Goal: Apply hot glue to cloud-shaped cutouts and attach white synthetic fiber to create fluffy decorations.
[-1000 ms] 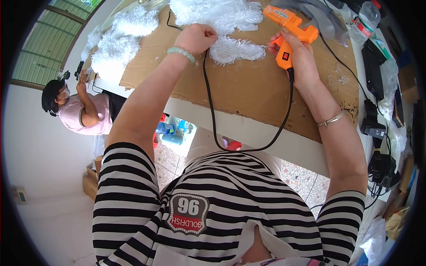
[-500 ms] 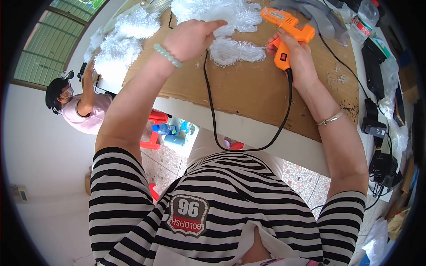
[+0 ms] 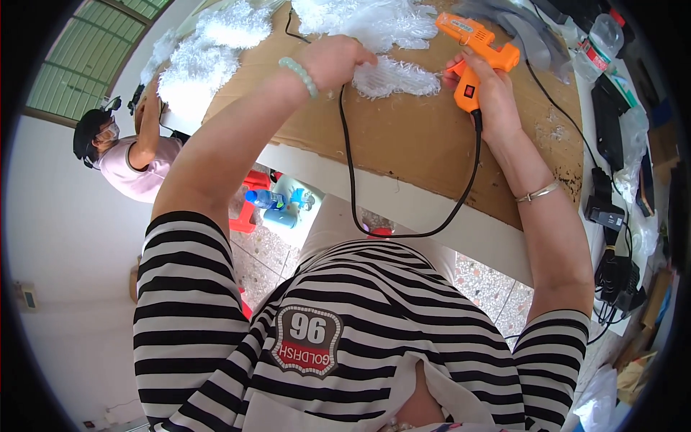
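Observation:
My right hand is wrapped round the handle of an orange hot glue gun, its nozzle end pointing to the far left. A black cord hangs from the handle in a loop over the table edge. My left hand is closed, with bent fingers, at the left end of a small white fringed piece lying on brown cardboard. Its fingertips are partly hidden, so any hold on the piece is unclear. Larger white fringed pieces lie just beyond.
More white fringed material is at the far left. Grey translucent sheets, a plastic bottle and black adapters with cables line the right side. A co-worker sits at left. Below the table are a blue-capped bottle and red stool.
My left hand has moved right and its outstretched index finger has bent down to the small fringed piece. The glue gun stays in my right hand, nearly unmoved.

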### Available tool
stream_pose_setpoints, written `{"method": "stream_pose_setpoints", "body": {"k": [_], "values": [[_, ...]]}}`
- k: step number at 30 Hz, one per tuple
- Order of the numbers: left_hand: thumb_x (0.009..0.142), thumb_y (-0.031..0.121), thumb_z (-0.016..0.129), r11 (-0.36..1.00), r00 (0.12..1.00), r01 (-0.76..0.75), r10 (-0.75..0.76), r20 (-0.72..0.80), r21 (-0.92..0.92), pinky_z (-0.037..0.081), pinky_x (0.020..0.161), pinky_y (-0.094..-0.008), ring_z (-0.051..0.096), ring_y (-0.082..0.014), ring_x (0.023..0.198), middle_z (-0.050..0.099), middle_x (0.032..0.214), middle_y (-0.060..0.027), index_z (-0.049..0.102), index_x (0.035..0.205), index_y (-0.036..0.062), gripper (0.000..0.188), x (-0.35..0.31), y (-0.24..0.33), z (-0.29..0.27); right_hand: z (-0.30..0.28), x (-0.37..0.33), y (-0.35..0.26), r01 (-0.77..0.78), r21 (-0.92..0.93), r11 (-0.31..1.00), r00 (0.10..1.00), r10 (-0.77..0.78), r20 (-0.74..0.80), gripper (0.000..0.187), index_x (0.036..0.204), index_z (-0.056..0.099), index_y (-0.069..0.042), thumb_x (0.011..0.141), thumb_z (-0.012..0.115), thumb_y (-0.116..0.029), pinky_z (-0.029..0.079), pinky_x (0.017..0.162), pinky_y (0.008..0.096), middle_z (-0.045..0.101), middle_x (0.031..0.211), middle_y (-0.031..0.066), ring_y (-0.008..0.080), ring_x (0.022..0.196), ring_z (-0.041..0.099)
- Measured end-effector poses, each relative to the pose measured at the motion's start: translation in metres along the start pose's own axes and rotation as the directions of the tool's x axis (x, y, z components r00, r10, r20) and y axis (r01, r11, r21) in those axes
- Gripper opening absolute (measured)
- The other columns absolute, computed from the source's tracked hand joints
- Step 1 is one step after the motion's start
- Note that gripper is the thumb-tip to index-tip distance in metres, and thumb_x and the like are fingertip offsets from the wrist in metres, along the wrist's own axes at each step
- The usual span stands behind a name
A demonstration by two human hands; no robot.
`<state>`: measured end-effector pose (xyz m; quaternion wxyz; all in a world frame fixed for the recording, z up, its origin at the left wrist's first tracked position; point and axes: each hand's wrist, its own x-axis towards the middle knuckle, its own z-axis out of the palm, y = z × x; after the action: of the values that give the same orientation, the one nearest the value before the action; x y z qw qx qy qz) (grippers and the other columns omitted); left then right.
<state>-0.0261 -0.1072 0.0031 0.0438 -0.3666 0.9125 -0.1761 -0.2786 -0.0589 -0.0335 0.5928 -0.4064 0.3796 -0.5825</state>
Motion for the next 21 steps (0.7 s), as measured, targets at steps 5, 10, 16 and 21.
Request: {"method": "stream_pose_setpoints", "body": {"k": [5,10,16,21], "values": [[0.089,0.013,0.055,0.57,0.876,0.437,-0.445,0.186,-0.695,0.048,0.08,-0.027,0.063,-0.015,0.09,0.068,0.095,-0.0103,0.063,0.115,0.0082,0.028,0.001,-0.014,-0.01,0.005,-0.001,-0.001,-0.014,0.0,1.0,1.0,0.014,0.006,0.022,0.095,0.057,-0.001,0.092,0.054,-0.023,0.052,0.074,0.0297,0.063,0.085,0.0084,0.0167,0.076,0.062],[0.08,0.042,0.068,0.677,0.833,0.54,-0.514,0.204,-0.5,0.049,0.079,-0.0307,0.063,-0.0203,0.089,0.067,0.097,-0.0134,0.064,0.109,0.0033,0.048,0.003,-0.007,0.009,0.001,0.001,0.0,-0.004,0.018,1.0,1.0,0.004,-0.011,0.022,0.097,0.057,0.0,0.093,0.054,-0.022,0.053,0.073,0.0301,0.063,0.086,0.0089,0.0167,0.077,0.062],[0.064,0.052,0.073,0.696,0.824,0.566,-0.468,0.319,-0.441,0.05,0.082,-0.0358,0.064,-0.0285,0.093,0.068,0.098,-0.0117,0.066,0.101,0.0066,0.059,0.006,0.011,0.0,0.001,0.0,0.004,0.004,0.057,0.998,1.0,-0.004,0.007,0.022,0.1,0.058,0.001,0.093,0.053,-0.02,0.053,0.073,0.0304,0.062,0.087,0.0091,0.0171,0.077,0.062],[0.063,0.05,0.075,0.658,0.837,0.542,-0.478,0.267,-0.523,0.049,0.085,-0.0352,0.063,-0.028,0.097,0.067,0.101,-0.0125,0.064,0.105,0.0073,0.061,0.005,0.013,0.011,0.001,0.0,0.003,-0.011,0.023,1.0,1.0,0.011,-0.009,0.022,0.099,0.058,0.001,0.093,0.053,-0.02,0.052,0.074,0.0302,0.062,0.086,0.0089,0.0171,0.077,0.062]]}}
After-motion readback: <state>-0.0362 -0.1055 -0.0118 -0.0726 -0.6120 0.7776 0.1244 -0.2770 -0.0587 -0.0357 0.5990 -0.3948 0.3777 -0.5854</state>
